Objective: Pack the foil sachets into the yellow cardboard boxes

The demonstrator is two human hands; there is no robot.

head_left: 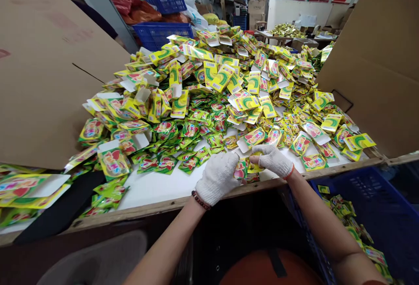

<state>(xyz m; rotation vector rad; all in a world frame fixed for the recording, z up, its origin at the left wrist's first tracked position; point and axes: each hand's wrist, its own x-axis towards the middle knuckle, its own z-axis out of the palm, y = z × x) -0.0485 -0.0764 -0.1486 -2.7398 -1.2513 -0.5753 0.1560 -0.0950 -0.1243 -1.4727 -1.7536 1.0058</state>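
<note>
Both hands wear white knit gloves and are close together above the table's front edge. My left hand (218, 178), a beaded bracelet at its wrist, is closed on a small printed candy box (241, 169) in green, yellow and pink. Facing it, my right hand (274, 161) has thumb and fingers bent around a small yellow candy packet (255, 165) that touches or overlaps the box. Whether the packet is partly inside the box cannot be told. Just beyond the hands lies an open candy box (252, 139) with a white flap.
A heap of yellow candy boxes (222, 77) and green packets (166, 163) covers the white table (140, 191). Cardboard sheets (49, 66) wall both sides. A wooden strip (137, 214) edges the front. Below right stands a blue crate (379, 197) holding packets.
</note>
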